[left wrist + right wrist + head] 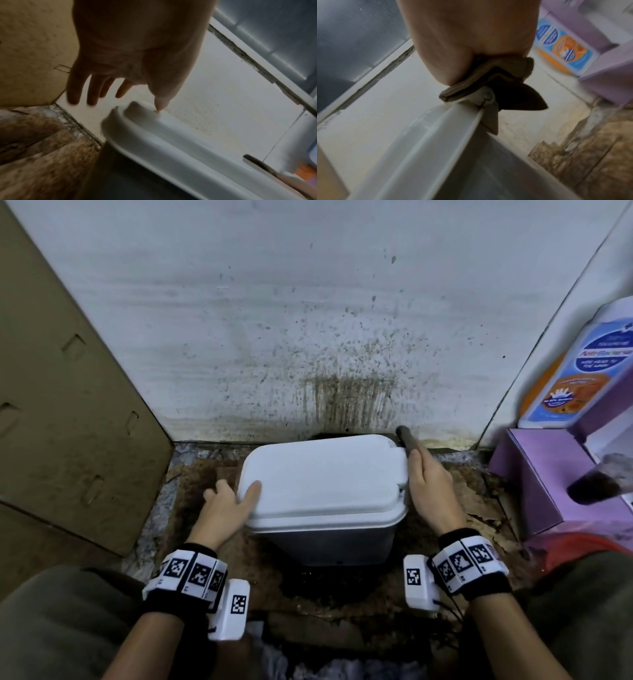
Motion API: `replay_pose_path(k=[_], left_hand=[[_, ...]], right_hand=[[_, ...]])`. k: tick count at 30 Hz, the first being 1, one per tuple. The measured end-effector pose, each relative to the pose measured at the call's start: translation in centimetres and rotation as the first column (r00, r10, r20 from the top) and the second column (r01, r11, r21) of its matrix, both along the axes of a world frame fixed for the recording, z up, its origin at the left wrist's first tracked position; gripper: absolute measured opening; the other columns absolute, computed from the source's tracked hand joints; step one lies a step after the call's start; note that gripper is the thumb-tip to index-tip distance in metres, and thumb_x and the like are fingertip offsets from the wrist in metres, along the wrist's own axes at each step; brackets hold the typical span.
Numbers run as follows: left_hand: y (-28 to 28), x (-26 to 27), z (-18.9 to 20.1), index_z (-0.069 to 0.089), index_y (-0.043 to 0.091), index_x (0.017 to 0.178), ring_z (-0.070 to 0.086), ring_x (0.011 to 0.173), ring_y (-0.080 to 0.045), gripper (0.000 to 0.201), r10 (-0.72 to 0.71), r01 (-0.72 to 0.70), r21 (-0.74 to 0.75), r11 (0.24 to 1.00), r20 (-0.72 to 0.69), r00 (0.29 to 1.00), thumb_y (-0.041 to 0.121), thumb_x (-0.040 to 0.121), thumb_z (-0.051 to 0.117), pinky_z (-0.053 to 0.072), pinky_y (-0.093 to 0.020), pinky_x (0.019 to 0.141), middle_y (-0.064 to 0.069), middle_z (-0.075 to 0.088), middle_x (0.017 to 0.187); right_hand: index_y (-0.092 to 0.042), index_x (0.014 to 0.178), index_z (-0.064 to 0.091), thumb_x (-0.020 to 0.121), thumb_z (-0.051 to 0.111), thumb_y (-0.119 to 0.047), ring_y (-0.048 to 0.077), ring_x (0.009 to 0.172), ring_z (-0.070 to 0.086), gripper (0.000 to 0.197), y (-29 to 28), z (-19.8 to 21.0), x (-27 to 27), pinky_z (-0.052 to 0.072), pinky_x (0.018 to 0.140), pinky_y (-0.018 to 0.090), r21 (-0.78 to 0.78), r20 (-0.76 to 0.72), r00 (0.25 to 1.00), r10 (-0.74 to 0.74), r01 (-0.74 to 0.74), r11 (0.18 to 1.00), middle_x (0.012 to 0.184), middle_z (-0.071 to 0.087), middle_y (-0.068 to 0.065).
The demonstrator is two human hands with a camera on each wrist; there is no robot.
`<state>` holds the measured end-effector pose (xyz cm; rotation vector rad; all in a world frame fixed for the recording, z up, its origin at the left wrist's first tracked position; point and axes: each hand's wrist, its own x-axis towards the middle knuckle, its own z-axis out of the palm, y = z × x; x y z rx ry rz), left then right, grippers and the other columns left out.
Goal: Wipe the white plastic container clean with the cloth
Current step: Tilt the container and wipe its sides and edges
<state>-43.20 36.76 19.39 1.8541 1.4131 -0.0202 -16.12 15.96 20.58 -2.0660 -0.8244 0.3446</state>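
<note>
The white plastic container (325, 484) stands lid closed on the floor against the wall. My left hand (234, 498) is at its left edge, thumb lying on the lid and fingers spread straight beside it. The left wrist view shows the left hand (123, 92) with its thumb tip touching the lid rim (163, 135). My right hand (428, 487) grips a brown cloth (406, 440) and holds it against the container's right rear corner. In the right wrist view the cloth (505, 86) bunches under the right hand (462, 54) over the lid's hinge (488, 96).
A stained white wall (325, 337) rises right behind the container. A cardboard sheet (68, 405) leans at the left. A purple box (534, 481) and a blue-and-orange labelled bottle (582, 371) crowd the right. Soiled brown cardboard (462, 508) covers the floor.
</note>
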Motion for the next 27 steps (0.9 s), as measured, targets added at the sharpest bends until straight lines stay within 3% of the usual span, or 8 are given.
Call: replay_pose_path(k=[3,6,9,11,17,19,24,27], left_hand=[[-0.4,0.1,-1.2,0.046,0.007,0.12,0.062,0.108,-0.033,0.091,-0.036,0.041,-0.095,0.995,0.05,0.998,0.088,0.08,0.043,0.054,-0.044,0.085,-0.015,0.059,0.12],[-1.5,1.2,-1.8,0.051,0.011,0.108,0.067,0.093,-0.024,0.077,-0.039,0.051,-0.078,0.996,0.148,0.988,0.083,0.081,0.05,0.058,-0.048,0.086,-0.01,0.063,0.105],[-2.0,2.0,-1.9,0.054,0.012,0.111,0.066,0.095,-0.017,0.075,-0.006,0.029,-0.094,0.995,0.235,0.972,0.081,0.081,0.055,0.055,-0.042,0.09,-0.004,0.065,0.106],[-2.2,2.0,-1.7,0.052,0.016,0.11,0.063,0.096,-0.015,0.067,0.001,0.018,-0.075,0.997,0.247,0.969,0.077,0.085,0.054,0.052,-0.038,0.086,-0.001,0.062,0.106],[-0.5,2.5,-0.8,0.055,0.015,0.107,0.062,0.095,-0.021,0.064,-0.102,0.108,-0.009,0.994,0.265,0.959,0.075,0.088,0.044,0.044,-0.037,0.075,-0.005,0.062,0.1],[0.6,2.9,-0.2,0.057,0.016,0.106,0.062,0.095,-0.022,0.065,-0.124,0.128,0.003,0.992,0.293,0.948,0.076,0.086,0.042,0.042,-0.038,0.077,-0.003,0.061,0.097],[2.7,2.6,-0.6,0.061,0.014,0.118,0.059,0.109,-0.024,0.066,-0.133,0.103,0.112,0.988,0.306,0.943,0.072,0.096,0.039,0.044,-0.047,0.096,-0.008,0.063,0.113],[3.2,2.2,-1.3,0.062,0.014,0.115,0.058,0.109,-0.027,0.067,-0.118,0.085,0.138,0.987,0.251,0.961,0.073,0.095,0.037,0.043,-0.042,0.088,-0.01,0.061,0.111]], right_hand=[[-0.039,0.155,0.032,0.109,0.026,-0.038,0.032,0.134,0.048,0.046,-1.1,-0.6,1.2,0.039,0.105,0.042,-0.083,-0.035,0.999,-0.04,0.036,0.996,0.144,0.055,0.01],[-0.039,0.155,0.03,0.108,0.025,-0.041,0.031,0.135,0.047,0.047,-2.1,-1.4,2.3,0.039,0.108,0.046,-0.11,-0.085,0.994,-0.072,0.063,0.992,0.149,0.052,0.006],[-0.031,0.155,0.034,0.109,0.03,-0.037,0.025,0.131,0.049,0.047,-2.7,-1.9,2.4,0.038,0.102,0.038,-0.054,-0.156,0.979,-0.132,0.125,0.991,0.147,0.053,0.005],[-0.026,0.154,0.037,0.109,0.03,-0.032,0.02,0.117,0.052,0.046,-2.8,-1.9,1.6,0.037,0.095,0.033,0.005,-0.178,0.971,-0.16,0.163,0.987,0.14,0.057,0.007],[-0.016,0.144,0.047,0.108,0.029,-0.031,0.035,0.122,0.052,0.043,-3.7,-2.6,-2.6,0.038,0.093,0.037,0.072,-0.17,0.895,-0.412,0.428,0.901,0.129,0.06,0.017],[-0.015,0.143,0.048,0.108,0.03,-0.031,0.034,0.122,0.053,0.043,-3.9,-2.7,-4.1,0.037,0.09,0.032,0.098,-0.179,0.878,-0.445,0.466,0.88,0.13,0.059,0.018],[-0.018,0.146,0.047,0.109,0.031,-0.03,0.01,0.101,0.042,0.042,-3.9,-2.9,-7.9,0.025,0.078,0.015,0.138,-0.208,0.868,-0.452,0.483,0.865,0.128,0.053,0.012],[-0.022,0.148,0.046,0.109,0.032,-0.03,-0.005,0.094,0.037,0.043,-4.0,-3.4,-9.2,0.025,0.082,0.01,0.158,-0.193,0.887,-0.419,0.449,0.879,0.124,0.049,0.004]])
